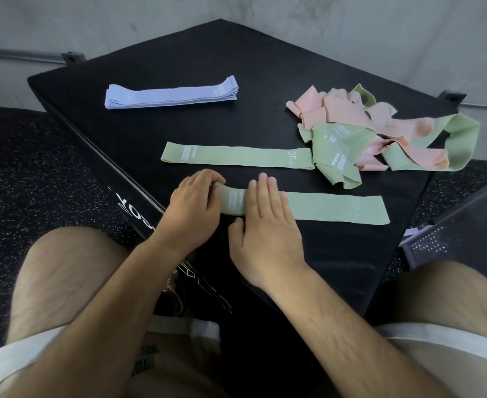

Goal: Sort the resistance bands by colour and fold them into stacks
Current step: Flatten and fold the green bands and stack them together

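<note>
Two green bands lie flat and separate on the black counter (139, 124).

Item 1: near green band (337, 208), lower centre of the frame, lying left to right, with a faint weight mark at its right end. Its left end is lifted and curled over under the left hand (193, 208), whose fingers are bent round that end and hold it. The right hand (265, 222) lies just beside the left, fingers straight and close together, pressing the band flat against the counter.

Item 2: far green band (236, 155), centre of the frame, parallel to item 1 and apart from it, marked "30 LB" at its right end. That end touches the loose heap.

Item 3: lilac stack (170, 94), upper left of the frame, several bands folded flat and laid one on another, well apart from everything else.

Item 4: loose heap (380, 130), right of the frame, pink and green bands tangled together, unsorted.

Surroundings: dark speckled floor (35, 168) at left; a dark perforated object (460, 225) at the right edge, kind unclear; the person's bare knees and pale shorts along the bottom of the frame.
</note>
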